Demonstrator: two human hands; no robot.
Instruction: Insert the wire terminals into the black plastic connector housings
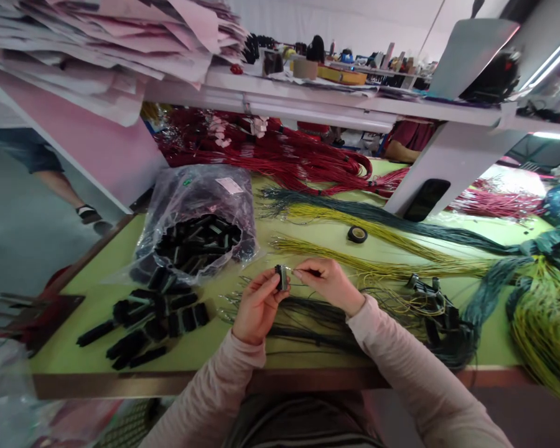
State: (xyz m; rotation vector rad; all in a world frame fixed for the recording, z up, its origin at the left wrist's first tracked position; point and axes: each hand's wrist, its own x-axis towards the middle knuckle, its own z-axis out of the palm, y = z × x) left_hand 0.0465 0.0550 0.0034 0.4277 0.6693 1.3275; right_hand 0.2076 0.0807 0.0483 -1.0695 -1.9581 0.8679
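Between the thumb and fingers of my left hand (257, 306) is a small black connector housing (280, 278), its slotted face turned to the right. My right hand (326, 283) pinches the end of a thin wire just right of that face. Whether the wire's tip touches the housing I cannot tell. Dark wires (317, 311) lie on the table under both hands, with a bundle of yellow wires (317, 247) behind them. More black housings (154, 317) are heaped to the left of my left hand.
A clear plastic bag (200, 186) of black housings lies open at the left. Behind are red wire bundles (280, 149), dark green wires (345, 208) and a black tape roll (357, 234). Wired housings (436, 311) lie at the right. A shelf (317, 102) overhangs the table. A person's leg (58, 183) shows far left.
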